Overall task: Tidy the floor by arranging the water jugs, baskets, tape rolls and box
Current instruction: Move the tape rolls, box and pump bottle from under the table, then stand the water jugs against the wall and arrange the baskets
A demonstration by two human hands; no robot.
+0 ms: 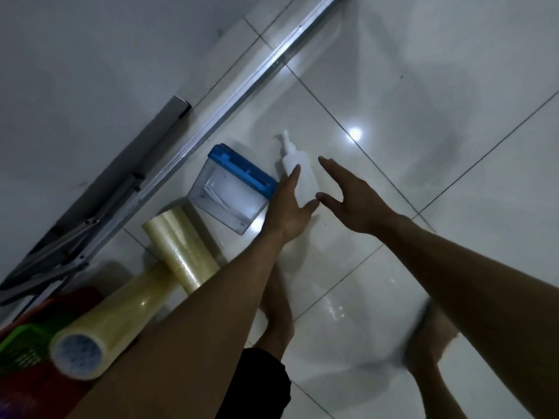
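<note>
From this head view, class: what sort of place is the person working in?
Probably an indoor room used for storage: glossy white floor tiles, a metal door track along the wall, and tape rolls beside a clear box.

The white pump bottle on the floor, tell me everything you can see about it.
The white pump bottle looks like matte, opaque plastic: a slim cylinder with a narrow neck and a white pump head whose spout points toward the wall. It stands on the glossy tiled floor, right beside the clear box with the blue lid. The left hand covers its lower part, fingers straight along it; the open right hand hovers close by. No label is visible.
</note>
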